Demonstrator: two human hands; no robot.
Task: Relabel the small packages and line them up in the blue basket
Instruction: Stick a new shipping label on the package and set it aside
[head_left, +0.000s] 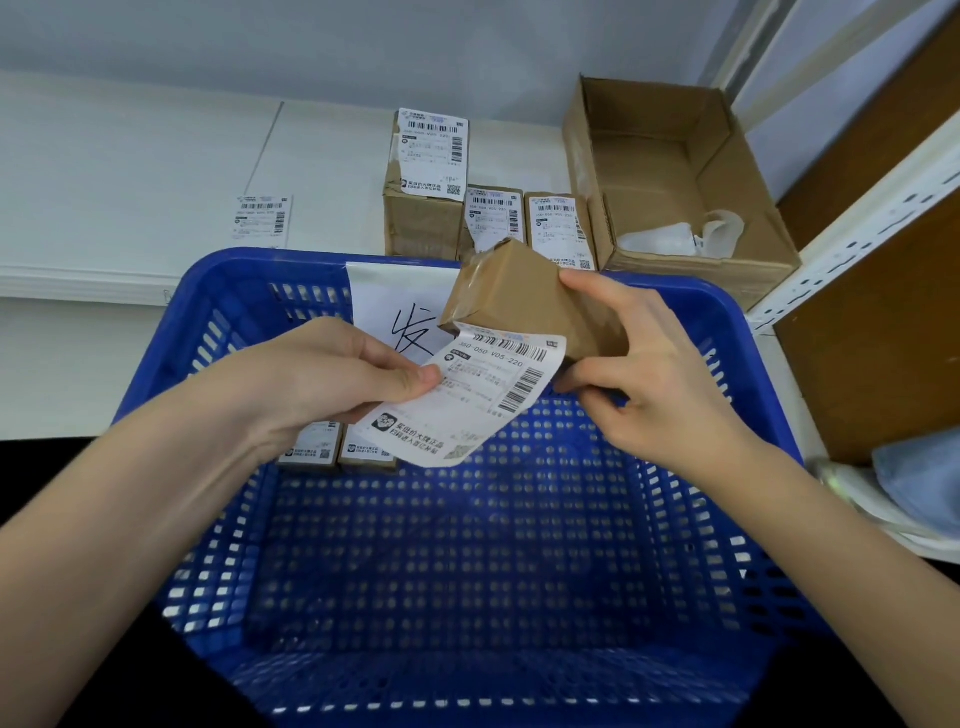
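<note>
Here, above the perforated blue plastic basket (737, 364), the right hand (660, 379) gripped a small brown cardboard package (524, 296) wrapped in clear tape, fingers curled over its top corner and thumb beneath. The left hand (332, 374) pinched the white printed shipping label (467, 395) between thumb and fingers; the label's upper edge lay against the package's lower face, while the rest curled free toward the camera.

The likeliest trouble, by my judgement, was the label going on crooked or creased: it was bowed, held at one side only, and the package was tilted in mid-air with nothing bracing it. If the loose end folded onto itself, or caught the glossy tape unevenly, the barcodes could wrinkle. The package might also slip, being held by one corner.

The package looked plain and sharp-edged, its tape shiny and slightly rumpled at the left end. Two labelled packages (337, 449) already sat side by side in the basket's far-left part, partly hidden by the left hand. More labelled boxes (423, 182) waited on the white surface (130, 171) behind, beside an open cardboard carton (670, 171).
</note>
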